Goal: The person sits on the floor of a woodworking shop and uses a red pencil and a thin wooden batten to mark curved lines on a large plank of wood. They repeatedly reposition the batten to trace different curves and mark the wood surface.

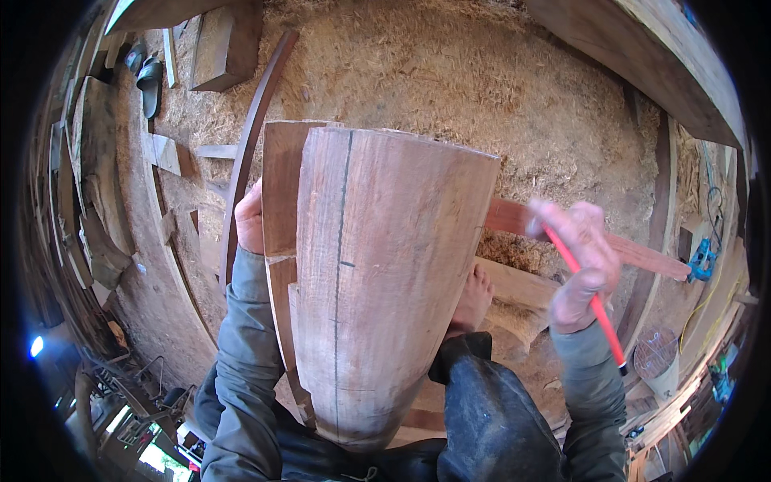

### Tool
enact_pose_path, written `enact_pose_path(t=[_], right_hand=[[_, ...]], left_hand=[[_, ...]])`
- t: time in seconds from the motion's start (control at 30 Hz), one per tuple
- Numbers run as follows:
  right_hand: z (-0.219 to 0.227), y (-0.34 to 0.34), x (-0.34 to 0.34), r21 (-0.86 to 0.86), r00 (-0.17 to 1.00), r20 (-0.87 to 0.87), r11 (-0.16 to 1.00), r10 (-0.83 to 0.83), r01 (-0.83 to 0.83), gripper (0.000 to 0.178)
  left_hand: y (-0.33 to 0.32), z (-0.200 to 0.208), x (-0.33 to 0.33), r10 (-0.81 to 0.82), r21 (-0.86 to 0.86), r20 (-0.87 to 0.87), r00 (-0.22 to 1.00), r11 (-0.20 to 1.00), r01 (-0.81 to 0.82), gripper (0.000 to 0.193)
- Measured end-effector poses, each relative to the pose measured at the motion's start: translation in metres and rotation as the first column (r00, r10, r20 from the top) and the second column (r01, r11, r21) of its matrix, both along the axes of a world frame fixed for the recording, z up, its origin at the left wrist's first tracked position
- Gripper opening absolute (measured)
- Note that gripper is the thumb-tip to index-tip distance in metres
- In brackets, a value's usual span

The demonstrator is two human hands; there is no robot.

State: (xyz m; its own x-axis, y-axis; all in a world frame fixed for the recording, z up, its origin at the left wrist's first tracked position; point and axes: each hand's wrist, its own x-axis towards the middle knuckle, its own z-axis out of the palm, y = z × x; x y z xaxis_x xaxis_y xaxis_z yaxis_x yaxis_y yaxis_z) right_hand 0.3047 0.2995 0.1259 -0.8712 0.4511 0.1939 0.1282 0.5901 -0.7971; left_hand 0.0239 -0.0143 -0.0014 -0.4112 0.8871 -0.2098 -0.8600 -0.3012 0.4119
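A large, rounded wooden block point(393, 265) stands between my legs, wider at its far end and tapering toward me. A dark line with short cross marks runs lengthwise down its face. My left hand point(250, 217) grips the block's left side, where flatter wood shows; most of its fingers are hidden behind the edge. To the right of the block, my right hand point(586, 257) is raised with a red pencil point(606, 329) held in its fingers, slightly blurred. The pencil is apart from the block.
Wood shavings point(450, 72) cover the ground. A curved dark wooden strip point(255, 145) lies left of the block. A reddish plank point(642, 255) passes behind my right hand. Big timber point(658, 64) stands far right, and a blue tool point(703, 259) sits at right. Sandals point(150, 84) lie far left.
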Motion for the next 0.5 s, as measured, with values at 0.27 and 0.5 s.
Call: enact_pose_path(t=[0.27, 0.5], right_hand=[[-0.020, -0.052, -0.004, -0.012, 0.972, 0.047, 0.973, -0.231, 0.232, 0.022], [-0.018, -0.058, -0.007, 0.066, 0.978, 0.012, 0.976, -0.209, 0.208, 0.021]], left_hand=[[-0.005, -0.007, -0.002, 0.031, -0.025, -0.008, 0.999, 0.999, -0.031, 0.051], [-0.001, 0.000, -0.001, 0.000, -0.026, -0.011, 1.000, 1.000, 0.000, 0.049]])
